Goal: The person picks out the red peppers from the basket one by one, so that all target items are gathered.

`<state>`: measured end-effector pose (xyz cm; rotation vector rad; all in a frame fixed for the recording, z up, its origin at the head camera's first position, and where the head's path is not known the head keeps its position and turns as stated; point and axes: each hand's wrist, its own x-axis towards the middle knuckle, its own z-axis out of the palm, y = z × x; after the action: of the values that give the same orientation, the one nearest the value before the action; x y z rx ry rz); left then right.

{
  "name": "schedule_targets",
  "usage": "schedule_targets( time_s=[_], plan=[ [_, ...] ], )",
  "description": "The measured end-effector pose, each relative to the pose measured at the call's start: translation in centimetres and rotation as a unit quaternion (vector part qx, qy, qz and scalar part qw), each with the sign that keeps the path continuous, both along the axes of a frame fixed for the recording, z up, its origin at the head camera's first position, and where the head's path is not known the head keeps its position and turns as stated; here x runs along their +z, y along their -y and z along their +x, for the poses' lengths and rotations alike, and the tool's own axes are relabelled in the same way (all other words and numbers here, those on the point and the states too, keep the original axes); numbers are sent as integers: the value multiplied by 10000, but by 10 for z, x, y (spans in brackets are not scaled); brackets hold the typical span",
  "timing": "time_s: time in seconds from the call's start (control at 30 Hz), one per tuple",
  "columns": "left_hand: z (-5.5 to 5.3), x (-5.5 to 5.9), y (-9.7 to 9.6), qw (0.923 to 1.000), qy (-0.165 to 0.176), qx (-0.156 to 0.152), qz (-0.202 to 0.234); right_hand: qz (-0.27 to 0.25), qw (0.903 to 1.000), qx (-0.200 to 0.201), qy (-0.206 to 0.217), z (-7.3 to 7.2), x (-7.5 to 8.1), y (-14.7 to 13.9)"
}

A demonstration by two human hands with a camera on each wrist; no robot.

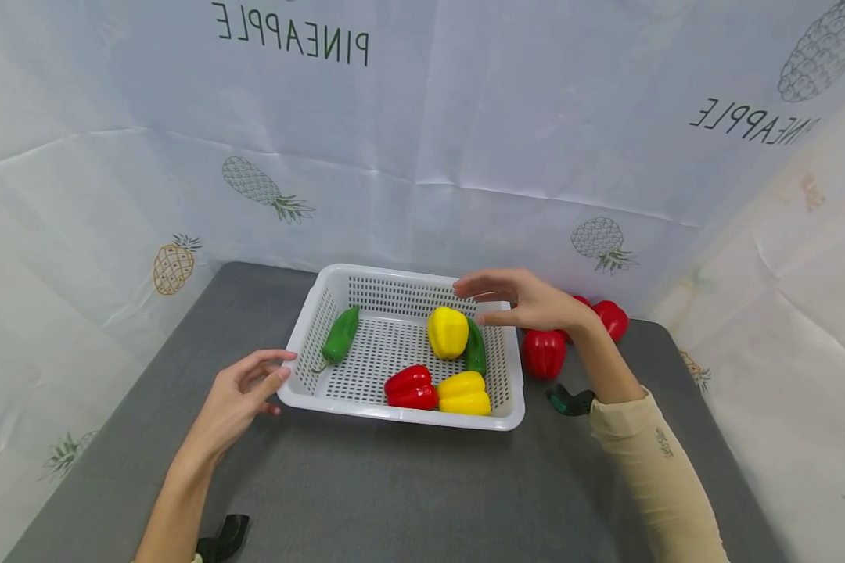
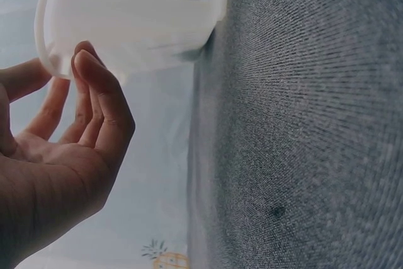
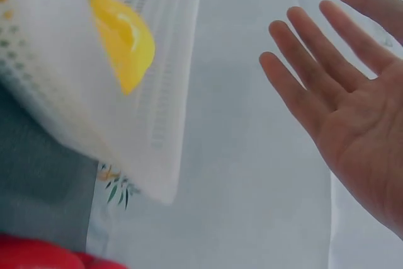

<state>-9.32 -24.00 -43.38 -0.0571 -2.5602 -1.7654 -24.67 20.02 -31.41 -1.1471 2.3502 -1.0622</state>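
Observation:
A white plastic basket (image 1: 401, 418) with slotted walls stands on the grey table. My left hand (image 1: 239, 395) holds its left front corner, with the thumb (image 2: 101, 80) at the outer wall and a finger over the rim. My right hand (image 1: 528, 301) hovers by the right back rim, its fingers spread and nothing between them. Inside the basket lie a long green pepper (image 1: 341, 335) on the left, a yellow bell pepper (image 1: 447, 333) beside another green pepper (image 1: 475, 348), and a red bell pepper (image 1: 410, 387) touching a second yellow bell pepper (image 1: 465, 393) at the front.
Several red bell peppers (image 1: 544, 354) sit right of the basket, partly hidden behind my right forearm. Dark wrist straps (image 1: 570, 400) show by both wrists. A white cloth (image 1: 408, 156) printed with pineapples hangs behind and at the sides of the table.

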Motion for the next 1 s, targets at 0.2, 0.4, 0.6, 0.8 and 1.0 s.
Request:
schedule_targets(
  time_s=[0.2, 0.4, 0.6, 0.8, 1.0],
  plan=[
    [0, 0, 0, 10000, 27, 13, -34, 161, 9990, 360, 209, -5, -1, 24],
    [-1, 1, 0, 9999, 96, 40, -66, 323, 9956, 708, 531, -11, -8, 44],
    [-1, 1, 0, 9998, 120, 67, -114, 592, 9874, 1137, 923, -17, -12, 63],
    [-1, 2, -1, 9997, 186, 109, -127, 954, 9778, 1413, 1218, -23, -14, 75],
    [0, 4, -3, 9994, 246, 174, -183, 1218, 9714, 1516, 1364, -26, -19, 87]
  ],
)
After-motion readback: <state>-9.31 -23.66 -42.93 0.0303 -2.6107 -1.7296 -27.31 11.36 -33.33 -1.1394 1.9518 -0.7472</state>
